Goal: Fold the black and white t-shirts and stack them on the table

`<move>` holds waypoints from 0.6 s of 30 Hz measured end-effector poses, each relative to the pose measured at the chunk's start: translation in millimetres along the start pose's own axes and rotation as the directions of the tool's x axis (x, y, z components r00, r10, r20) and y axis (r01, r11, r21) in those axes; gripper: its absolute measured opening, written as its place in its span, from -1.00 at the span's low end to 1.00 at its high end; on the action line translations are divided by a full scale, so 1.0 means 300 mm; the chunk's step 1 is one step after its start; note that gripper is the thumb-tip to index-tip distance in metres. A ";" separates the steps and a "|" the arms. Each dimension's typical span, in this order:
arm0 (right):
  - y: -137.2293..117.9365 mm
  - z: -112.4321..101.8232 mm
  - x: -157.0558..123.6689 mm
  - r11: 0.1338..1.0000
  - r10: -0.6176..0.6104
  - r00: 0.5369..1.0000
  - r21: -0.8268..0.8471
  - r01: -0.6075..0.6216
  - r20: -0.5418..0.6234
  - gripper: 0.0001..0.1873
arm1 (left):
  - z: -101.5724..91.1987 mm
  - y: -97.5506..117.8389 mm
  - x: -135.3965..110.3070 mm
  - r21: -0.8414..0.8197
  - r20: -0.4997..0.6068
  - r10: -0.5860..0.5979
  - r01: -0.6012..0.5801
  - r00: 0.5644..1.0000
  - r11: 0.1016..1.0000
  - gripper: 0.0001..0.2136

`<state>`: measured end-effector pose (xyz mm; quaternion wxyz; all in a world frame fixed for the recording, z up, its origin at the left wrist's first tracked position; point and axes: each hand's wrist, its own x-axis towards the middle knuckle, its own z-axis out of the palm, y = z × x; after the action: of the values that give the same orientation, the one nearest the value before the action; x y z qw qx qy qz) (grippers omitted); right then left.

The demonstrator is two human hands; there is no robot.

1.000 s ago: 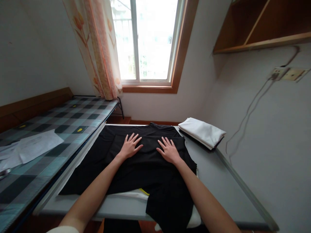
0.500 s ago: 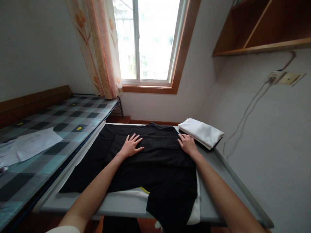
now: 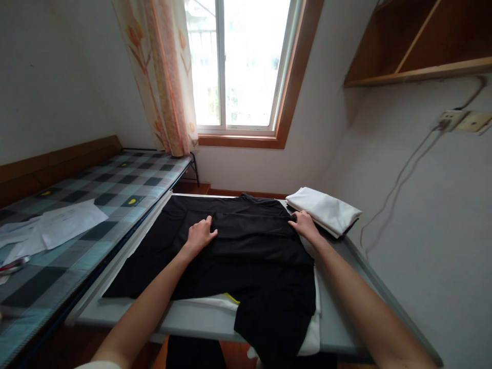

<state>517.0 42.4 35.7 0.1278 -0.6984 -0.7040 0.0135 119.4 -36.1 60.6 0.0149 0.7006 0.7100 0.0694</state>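
Both hands grip the black garment (image 3: pixel 249 251), spread flat on the grey table (image 3: pixel 346 297); my left hand (image 3: pixel 200 234) pinches a fold near its middle; my right hand (image 3: pixel 305 224) clenches its right edge, just beside the folded white cloth (image 3: pixel 326 210); the hem overhangs the near edge.

A home bedroom: a checked bed (image 3: pixel 96 189) beside a curtained window (image 3: pixel 238 66) and wooden shelf (image 3: pixel 418 46).
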 end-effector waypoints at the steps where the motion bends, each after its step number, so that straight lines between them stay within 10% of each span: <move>1: -0.001 -0.001 0.000 1.000 -0.008 1.000 0.014 0.008 -0.001 -0.64 | 0.000 0.003 0.000 0.014 -0.004 -0.005 0.005 1.000 1.000 -0.71; 18: -0.012 0.001 -0.032 0.996 -0.048 0.999 0.078 0.049 -0.022 -0.80 | 0.031 0.100 0.039 -0.039 -0.032 0.077 -0.078 0.997 0.996 -0.84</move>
<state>513.3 32.9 34.4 0.1627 -0.6757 -0.7183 0.0312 150.2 -23.4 55.9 0.0152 0.7260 0.6809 0.0948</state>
